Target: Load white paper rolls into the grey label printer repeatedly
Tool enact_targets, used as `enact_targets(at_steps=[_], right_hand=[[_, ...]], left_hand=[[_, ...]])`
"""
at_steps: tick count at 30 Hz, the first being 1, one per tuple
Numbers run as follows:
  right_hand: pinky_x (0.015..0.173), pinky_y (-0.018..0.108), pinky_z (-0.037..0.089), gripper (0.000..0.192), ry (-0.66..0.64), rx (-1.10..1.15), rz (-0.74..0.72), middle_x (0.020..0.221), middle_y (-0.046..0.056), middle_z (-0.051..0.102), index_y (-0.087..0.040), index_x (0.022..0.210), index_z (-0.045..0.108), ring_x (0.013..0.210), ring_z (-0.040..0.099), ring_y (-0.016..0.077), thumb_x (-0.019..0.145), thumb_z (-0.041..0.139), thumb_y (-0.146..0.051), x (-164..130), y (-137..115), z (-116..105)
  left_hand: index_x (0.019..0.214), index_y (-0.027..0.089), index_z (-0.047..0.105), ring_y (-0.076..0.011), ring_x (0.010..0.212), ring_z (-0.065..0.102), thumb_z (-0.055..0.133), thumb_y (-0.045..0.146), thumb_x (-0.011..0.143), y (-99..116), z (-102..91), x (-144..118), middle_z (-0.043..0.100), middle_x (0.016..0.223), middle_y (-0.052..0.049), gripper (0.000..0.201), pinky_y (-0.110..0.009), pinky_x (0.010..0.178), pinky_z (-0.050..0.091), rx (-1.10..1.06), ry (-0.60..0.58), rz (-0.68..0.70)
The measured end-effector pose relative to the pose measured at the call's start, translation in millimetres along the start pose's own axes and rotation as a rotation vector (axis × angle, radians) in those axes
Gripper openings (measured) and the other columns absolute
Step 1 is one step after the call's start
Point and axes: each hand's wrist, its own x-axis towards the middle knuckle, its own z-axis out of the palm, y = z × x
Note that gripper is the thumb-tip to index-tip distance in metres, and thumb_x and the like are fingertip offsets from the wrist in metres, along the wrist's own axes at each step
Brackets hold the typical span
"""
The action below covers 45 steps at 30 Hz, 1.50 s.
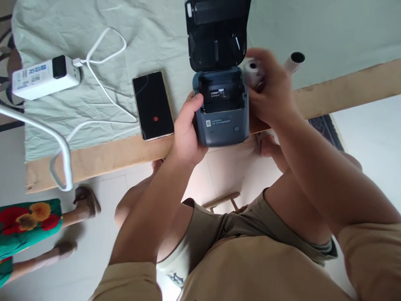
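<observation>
A dark blue label printer point(223, 127) is tilted toward me at the table's front edge. Its black lid point(216, 31) stands raised, and a small printed sticker shows inside the bare paper compartment. My left hand point(187, 131) is closed around the printer's left side, thumb on the upper edge. At the right side of the printer, my right hand point(273, 88) is closed around a small white paper roll point(253, 67) with a dark core hole; the fingers hide part of it. Just beyond that hand lies a white tube point(295, 61) with a dark open end.
A smartphone point(153, 106) lies left of the printer. Farther left are a white power bank point(46, 77) and its looping white cable point(103, 90). A green cloth point(157, 33) covers the wooden table point(122, 160). Another person's legs point(74, 216) show at lower left.
</observation>
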Motion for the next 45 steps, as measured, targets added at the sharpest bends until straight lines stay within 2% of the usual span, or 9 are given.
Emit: enact_targets(at_steps=[3,7,11,17,22,26,37,41,45], right_hand=[[0.065,0.029,0.049,0.064,0.104,0.469,0.341,0.1,-0.003,0.064,-0.038,0.124,0.042,0.076,0.059,0.0137,0.067,0.063,-0.018,-1,-5,-13],[0.068,0.031,0.053,0.033,0.009,0.898,0.7,0.111,0.005,0.062,-0.025,0.101,0.052,0.1,0.065,0.0188,0.067,0.053,-0.024,-3,-27,-36],[0.059,0.023,0.049,0.043,0.085,0.841,0.532,0.093,-0.001,0.055,-0.028,0.103,0.056,0.083,0.066,0.0124,0.065,0.052,-0.009,-6,-50,-42],[0.078,0.025,0.054,0.061,0.061,0.357,-0.006,0.133,-0.009,0.052,-0.034,0.121,0.055,0.098,0.064,0.0112,0.068,0.051,-0.004,-10,-76,-35],[0.077,0.032,0.053,0.043,-0.153,-0.04,-0.245,0.097,-0.003,0.064,-0.028,0.115,0.052,0.087,0.065,0.0154,0.074,0.055,-0.015,-7,-86,-31],[0.081,0.038,0.053,0.026,-0.196,-0.284,-0.252,0.104,-0.003,0.07,-0.028,0.095,0.058,0.091,0.069,0.0189,0.074,0.057,-0.014,-5,-74,-26],[0.078,0.04,0.049,0.009,-0.297,-0.174,-0.489,0.087,-0.001,0.07,-0.026,0.076,0.065,0.087,0.065,0.0195,0.083,0.061,-0.024,-19,-78,-34],[0.079,0.038,0.052,0.008,-0.202,-0.005,-0.389,0.099,-0.003,0.069,-0.029,0.092,0.064,0.089,0.065,0.0165,0.085,0.061,-0.029,-19,-74,-37],[0.053,0.025,0.042,0.044,0.042,0.063,-0.193,0.136,0.001,0.052,-0.028,0.125,0.051,0.118,0.058,0.0166,0.083,0.052,-0.016,-11,-62,-33]], left_hand=[[0.089,0.021,0.062,-0.0272,0.127,0.057,0.053,0.033,0.088,2,2.7,-2,0.071,0.086,-0.003,0.015,-0.036,0.105,0.048,-0.009,0.018,-0.018],[0.091,0.02,0.062,-0.0249,0.115,0.065,0.055,0.034,0.088,4,5.4,-5,0.068,0.082,-0.001,0.016,-0.036,0.101,0.051,0.006,0.022,-0.03],[0.094,0.018,0.061,-0.022,0.108,0.068,0.053,0.035,0.089,2,4.0,-5,0.066,0.082,0.0,0.019,-0.034,0.095,0.054,0.012,0.025,-0.013],[0.094,0.021,0.063,-0.026,0.12,0.061,0.052,0.034,0.089,0,1.2,-1,0.068,0.086,-0.002,0.018,-0.035,0.097,0.053,0.013,-0.005,-0.013],[0.092,0.023,0.061,-0.0249,0.133,0.052,0.052,0.031,0.09,0,2.0,0,0.071,0.091,-0.002,0.012,-0.037,0.106,0.048,0.015,-0.003,-0.005],[0.098,0.024,0.059,-0.0229,0.133,0.052,0.05,0.03,0.091,0,3.3,0,0.07,0.095,-0.002,0.013,-0.033,0.105,0.049,0.075,-0.008,0.009],[0.091,0.022,0.057,-0.016,0.098,0.067,0.053,0.025,0.089,1,2.8,-1,0.062,0.077,0.001,0.005,-0.026,0.081,0.053,0.091,-0.017,0.045],[0.103,0.024,0.057,-0.0092,0.077,0.067,0.057,0.01,0.082,0,1.3,-2,0.063,0.082,0.006,0.025,-0.019,0.067,0.048,0.172,0.005,0.063],[0.117,0.03,0.055,-0.0183,0.11,0.066,0.062,0.007,0.078,4,2.6,-5,0.067,0.107,0.004,0.046,-0.027,0.085,0.054,0.198,-0.019,0.038]])
